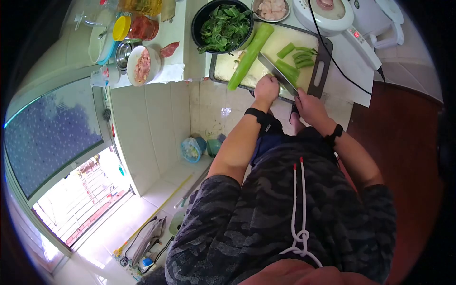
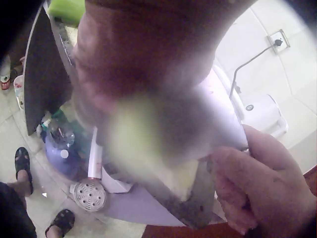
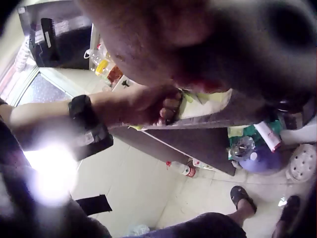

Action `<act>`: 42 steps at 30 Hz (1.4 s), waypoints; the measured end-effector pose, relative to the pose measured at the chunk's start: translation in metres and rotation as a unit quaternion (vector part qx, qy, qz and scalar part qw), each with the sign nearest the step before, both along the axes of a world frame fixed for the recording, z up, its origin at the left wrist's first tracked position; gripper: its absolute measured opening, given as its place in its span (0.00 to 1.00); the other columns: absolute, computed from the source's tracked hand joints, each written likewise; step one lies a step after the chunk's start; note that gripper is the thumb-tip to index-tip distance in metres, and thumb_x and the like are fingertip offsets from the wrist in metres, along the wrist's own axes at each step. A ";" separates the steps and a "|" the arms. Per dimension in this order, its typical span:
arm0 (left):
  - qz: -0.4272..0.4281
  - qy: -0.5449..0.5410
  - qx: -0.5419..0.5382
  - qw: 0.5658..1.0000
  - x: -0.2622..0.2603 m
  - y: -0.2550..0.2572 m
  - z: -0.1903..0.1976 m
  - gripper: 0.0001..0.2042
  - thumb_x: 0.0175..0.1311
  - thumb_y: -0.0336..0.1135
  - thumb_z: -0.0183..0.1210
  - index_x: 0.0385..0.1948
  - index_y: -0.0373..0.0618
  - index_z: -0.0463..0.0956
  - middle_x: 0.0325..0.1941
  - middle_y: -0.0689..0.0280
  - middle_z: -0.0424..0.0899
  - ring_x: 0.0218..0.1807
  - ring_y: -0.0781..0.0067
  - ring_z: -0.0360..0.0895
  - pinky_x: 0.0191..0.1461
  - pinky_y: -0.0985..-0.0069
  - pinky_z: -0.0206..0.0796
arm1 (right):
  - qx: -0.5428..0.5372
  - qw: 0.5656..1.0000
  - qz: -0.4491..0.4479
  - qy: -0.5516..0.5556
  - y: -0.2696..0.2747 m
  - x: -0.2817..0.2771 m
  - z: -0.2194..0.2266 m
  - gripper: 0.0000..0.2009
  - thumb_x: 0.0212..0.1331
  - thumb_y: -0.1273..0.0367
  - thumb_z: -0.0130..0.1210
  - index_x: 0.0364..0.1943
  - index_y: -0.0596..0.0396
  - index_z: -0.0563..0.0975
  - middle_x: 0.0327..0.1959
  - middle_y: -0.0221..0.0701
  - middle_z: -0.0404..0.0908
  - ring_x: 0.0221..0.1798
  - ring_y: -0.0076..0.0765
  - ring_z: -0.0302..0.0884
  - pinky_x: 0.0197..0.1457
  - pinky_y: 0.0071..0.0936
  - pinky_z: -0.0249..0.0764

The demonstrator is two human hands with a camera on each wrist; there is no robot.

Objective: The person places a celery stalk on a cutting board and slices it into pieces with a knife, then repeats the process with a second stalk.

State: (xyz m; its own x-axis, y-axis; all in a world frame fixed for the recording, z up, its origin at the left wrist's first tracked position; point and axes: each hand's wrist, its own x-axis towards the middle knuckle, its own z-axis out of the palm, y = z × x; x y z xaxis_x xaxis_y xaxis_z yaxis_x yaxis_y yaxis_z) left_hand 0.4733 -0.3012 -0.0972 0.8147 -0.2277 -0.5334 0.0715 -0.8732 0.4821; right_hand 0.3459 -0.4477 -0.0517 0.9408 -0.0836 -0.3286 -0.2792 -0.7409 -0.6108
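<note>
My right hand point(image 1: 311, 108) grips the handle of a kitchen knife point(image 1: 279, 73), its blade slanting across the near part of the cutting board point(image 1: 223, 71). Close beside the blade, my left hand point(image 1: 267, 89) has its fingers curled at the board's near edge. A pale green celtuce piece point(image 2: 133, 131) shows blurred under the left hand in the left wrist view. Another thick celtuce piece point(image 1: 288, 71) lies just beyond the blade, with several smaller cut pieces point(image 1: 303, 57) farther right. A long peeled celtuce stem point(image 1: 251, 57) lies along the board's left side.
A black pot point(image 1: 194, 28) of green leaves stands behind the board's left, beside a bowl point(image 1: 256, 10) of pale meat pieces. A black cord point(image 1: 332, 57) crosses near the board's right end. On the left counter are a white bowl point(image 1: 154, 66) of meat and jars.
</note>
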 end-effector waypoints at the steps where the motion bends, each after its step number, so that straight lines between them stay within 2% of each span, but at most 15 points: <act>1: 0.002 0.001 -0.001 1.000 0.000 0.001 0.003 0.18 0.66 0.44 0.45 0.41 0.42 0.79 0.44 0.46 0.83 0.49 0.43 0.79 0.53 0.54 0.71 | 0.012 1.000 -0.015 -0.020 -0.003 0.000 0.000 0.10 0.67 0.63 0.47 0.42 0.56 0.68 0.26 0.48 0.79 0.33 0.62 0.77 0.35 0.56 0.70; 3: 0.005 0.006 0.000 1.000 -0.008 0.007 0.014 0.16 0.66 0.44 0.46 0.41 0.45 0.79 0.43 0.48 0.83 0.48 0.45 0.80 0.50 0.54 0.72 | 0.027 0.999 -0.029 -0.036 -0.009 -0.004 0.004 0.11 0.67 0.63 0.48 0.41 0.56 0.69 0.26 0.47 0.79 0.33 0.62 0.78 0.35 0.56 0.70; 5: -0.065 -0.164 -0.082 0.981 -0.012 0.008 0.035 0.12 0.66 0.40 0.50 0.39 0.49 0.82 0.32 0.54 0.83 0.39 0.55 0.82 0.42 0.62 0.74 | 0.066 0.993 -0.087 -0.039 -0.019 -0.007 0.017 0.12 0.68 0.62 0.48 0.44 0.57 0.70 0.29 0.48 0.80 0.34 0.62 0.78 0.35 0.54 0.71; 6: -0.066 -0.165 -0.083 0.981 -0.009 0.010 0.036 0.12 0.66 0.40 0.50 0.39 0.49 0.82 0.32 0.54 0.83 0.39 0.55 0.82 0.42 0.62 0.74 | 0.066 0.993 -0.088 -0.040 -0.022 -0.009 0.016 0.12 0.68 0.62 0.48 0.44 0.57 0.70 0.29 0.48 0.80 0.34 0.62 0.78 0.35 0.54 0.71; 8: -0.310 -0.272 -0.089 0.906 -0.001 0.010 0.034 0.11 0.64 0.35 0.52 0.43 0.54 0.82 0.35 0.58 0.79 0.39 0.62 0.81 0.39 0.67 0.74 | 0.087 0.987 -0.124 -0.046 -0.029 -0.013 0.015 0.13 0.68 0.62 0.49 0.46 0.57 0.70 0.30 0.49 0.81 0.34 0.62 0.78 0.36 0.52 0.72; 9: -0.312 -0.273 -0.089 0.906 0.003 0.006 0.034 0.11 0.64 0.35 0.52 0.43 0.54 0.82 0.35 0.58 0.79 0.39 0.62 0.81 0.39 0.67 0.74 | 0.087 0.987 -0.125 -0.047 -0.031 -0.015 0.015 0.13 0.68 0.62 0.49 0.46 0.57 0.70 0.30 0.49 0.81 0.34 0.62 0.78 0.36 0.52 0.72; 11: -0.443 -0.294 -0.093 0.842 0.011 -0.002 0.033 0.11 0.59 0.33 0.53 0.41 0.54 0.81 0.38 0.63 0.74 0.42 0.63 0.79 0.38 0.67 0.74 | 0.101 0.982 -0.151 -0.054 -0.034 -0.019 0.012 0.14 0.68 0.62 0.50 0.46 0.58 0.70 0.30 0.49 0.80 0.35 0.61 0.78 0.36 0.51 0.71; 14: -0.476 -0.304 -0.025 0.825 0.016 -0.015 0.041 0.10 0.58 0.33 0.53 0.40 0.55 0.81 0.42 0.64 0.74 0.45 0.64 0.79 0.39 0.69 0.75 | 0.126 0.975 -0.178 -0.053 -0.037 -0.025 0.012 0.14 0.68 0.61 0.50 0.46 0.58 0.70 0.29 0.49 0.80 0.34 0.61 0.78 0.35 0.51 0.69; 30: -0.547 -0.295 -0.020 0.784 0.034 -0.024 0.029 0.09 0.58 0.33 0.53 0.38 0.51 0.80 0.37 0.67 0.80 0.46 0.66 0.76 0.48 0.68 0.72 | 0.166 0.962 -0.211 -0.055 -0.043 -0.034 0.022 0.12 0.67 0.64 0.51 0.46 0.58 0.73 0.28 0.49 0.78 0.33 0.61 0.77 0.33 0.46 0.69; 33: -0.485 -0.276 -0.062 0.828 0.034 -0.018 0.028 0.11 0.54 0.34 0.59 0.39 0.48 0.80 0.39 0.66 0.81 0.46 0.62 0.77 0.48 0.67 0.71 | 0.160 0.963 -0.199 -0.087 -0.044 -0.038 0.015 0.12 0.67 0.64 0.51 0.47 0.58 0.73 0.29 0.49 0.79 0.35 0.60 0.77 0.35 0.45 0.69; 35: -0.311 -0.310 -0.183 0.880 0.030 -0.013 0.032 0.10 0.54 0.32 0.63 0.39 0.45 0.79 0.36 0.65 0.82 0.41 0.65 0.78 0.43 0.71 0.72 | 0.169 0.960 -0.208 -0.084 -0.043 -0.038 0.014 0.12 0.66 0.64 0.51 0.47 0.58 0.73 0.31 0.49 0.79 0.36 0.60 0.77 0.36 0.44 0.70; 36: -0.311 -0.309 -0.182 0.880 0.029 -0.013 0.033 0.10 0.54 0.32 0.63 0.39 0.45 0.79 0.36 0.65 0.82 0.41 0.65 0.78 0.43 0.71 0.72 | 0.170 0.960 -0.208 -0.084 -0.041 -0.038 0.016 0.12 0.66 0.64 0.51 0.47 0.58 0.73 0.31 0.49 0.79 0.36 0.60 0.77 0.36 0.44 0.70; 38: 0.007 -0.148 -0.229 0.962 0.027 -0.014 0.035 0.09 0.58 0.32 0.64 0.39 0.40 0.78 0.31 0.66 0.81 0.33 0.73 0.77 0.38 0.76 0.70 | 0.170 0.959 -0.226 -0.035 -0.037 -0.037 0.021 0.12 0.66 0.64 0.52 0.46 0.58 0.73 0.31 0.48 0.79 0.36 0.61 0.77 0.37 0.45 0.70; 40: 0.060 -0.185 -0.314 0.929 0.031 -0.007 0.018 0.10 0.61 0.33 0.63 0.38 0.36 0.76 0.28 0.69 0.78 0.28 0.81 0.73 0.33 0.82 0.67 | 0.156 0.965 -0.201 -0.057 -0.031 -0.041 0.016 0.12 0.66 0.64 0.52 0.45 0.59 0.72 0.27 0.47 0.77 0.31 0.55 0.76 0.33 0.42 0.68; 42: 0.175 -0.083 -0.365 0.911 0.035 0.003 0.010 0.12 0.62 0.34 0.63 0.39 0.35 0.75 0.29 0.70 0.78 0.28 0.83 0.73 0.31 0.82 0.68 | 0.141 0.971 -0.175 -0.080 -0.028 -0.043 0.014 0.13 0.67 0.64 0.53 0.45 0.60 0.72 0.23 0.46 0.75 0.25 0.50 0.75 0.29 0.39 0.67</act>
